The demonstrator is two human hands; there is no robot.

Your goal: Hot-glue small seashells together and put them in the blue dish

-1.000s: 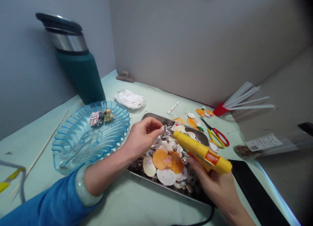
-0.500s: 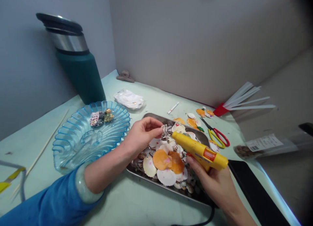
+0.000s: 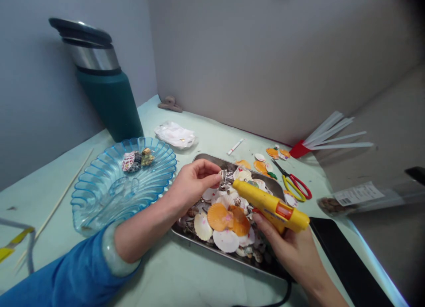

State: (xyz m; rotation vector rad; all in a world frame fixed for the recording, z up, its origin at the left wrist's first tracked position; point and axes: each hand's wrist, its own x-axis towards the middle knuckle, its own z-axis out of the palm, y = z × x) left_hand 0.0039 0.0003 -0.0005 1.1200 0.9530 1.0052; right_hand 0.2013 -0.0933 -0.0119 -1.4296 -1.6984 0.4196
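Observation:
My right hand (image 3: 292, 249) is wrapped round a yellow hot glue gun (image 3: 268, 203), whose nozzle points left. Between the thumb and fingers of my left hand (image 3: 195, 181) is a small shiny silvery piece (image 3: 225, 178), too small to make out exactly. The nozzle tip is right at this piece, though whether they touch I cannot tell. Below both hands lies a metal tray (image 3: 212, 250) heaped with seashells, among them an orange scallop shell (image 3: 219, 216) and a white shell (image 3: 226, 240).
Left stands a clear blue shell-shaped dish (image 3: 86, 201) holding several shells, with a green bottle (image 3: 109, 103) behind. Scissors (image 3: 299, 187), a red cup (image 3: 299, 148) of glue sticks, a plastic packet (image 3: 175, 134), a thin stick (image 3: 63, 198) and a black object (image 3: 345, 258) surround the tray.
The glue gun has shifted very slightly to the left, its nozzle staying at the silvery piece. My left hand keeps its place.

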